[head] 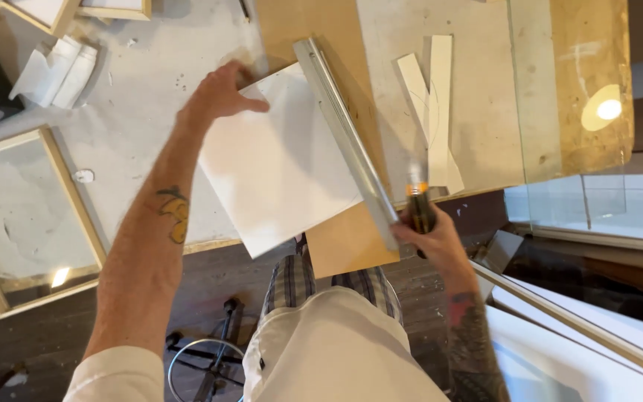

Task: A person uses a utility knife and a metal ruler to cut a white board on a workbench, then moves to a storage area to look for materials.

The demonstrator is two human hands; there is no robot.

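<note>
At the far left of the frame a wooden frame with a glass pane (24, 216) lies flat on the bench (135, 97), and above it, in the upper left, there is a small white crumpled wrapping (57, 71). The bench surface is pale and stained with white marks.

A little right of this, the left hand (221, 93) reaches up the frame from the lower left. Its grip is flat and spread, the palm and fingers pressing on the upper left corner of a white square sheet (277, 164). The sheet lies tilted in the middle of the frame, on top of a brown board (347, 242) which sticks out over the near edge of the bench.

Along the right edge of the sheet lies a long metal straightedge (347, 138), running diagonally from the upper middle down to the lower right. At its lower end the right hand (433, 234) is closed around a cutting tool with a dark and orange body (418, 201), which stands just beside the straightedge.

Further right, some narrow white strips (433, 104) lie on the bench. At the right edge a glass sheet (582, 186) shows a bright reflection of a lamp.
</note>
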